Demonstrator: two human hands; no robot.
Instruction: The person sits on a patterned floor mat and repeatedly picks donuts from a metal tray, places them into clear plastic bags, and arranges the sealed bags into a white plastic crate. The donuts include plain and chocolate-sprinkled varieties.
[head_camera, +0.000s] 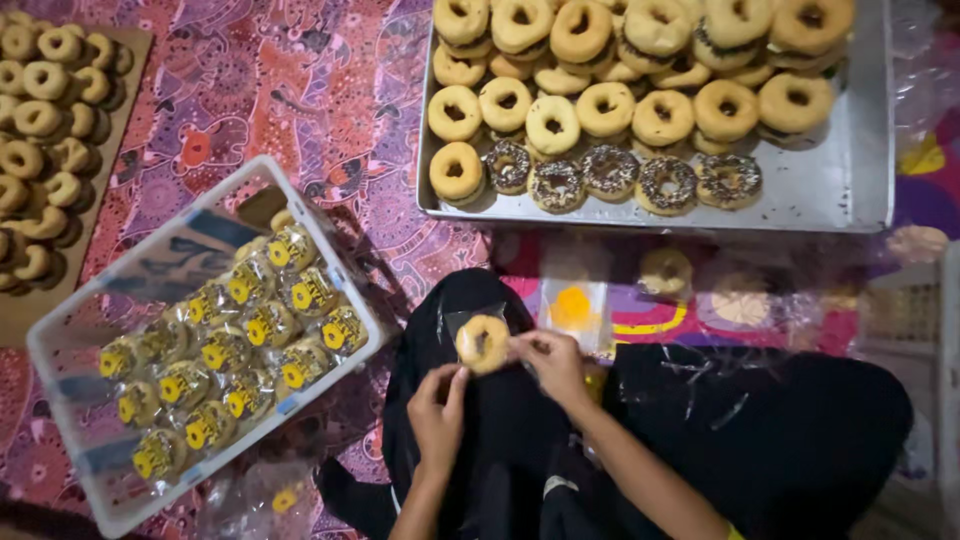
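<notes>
Donut (483, 343), half in clear bag (470, 325): left hand (437, 410) pinches its lower edge, right hand (553, 365) grips its side. Risk: bag slips, donut drops onto lap.

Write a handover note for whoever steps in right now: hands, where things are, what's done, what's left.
Left hand: fingers pinch the lower edge of a clear bag.
Right hand: holds the plain doughnut, apparently at that bag's mouth.
Done: wrapped doughnuts fill much of the white crate on the left.
Left: metal tray ahead still holds plain and sprinkled doughnuts; more sit on a board at far left.
</notes>
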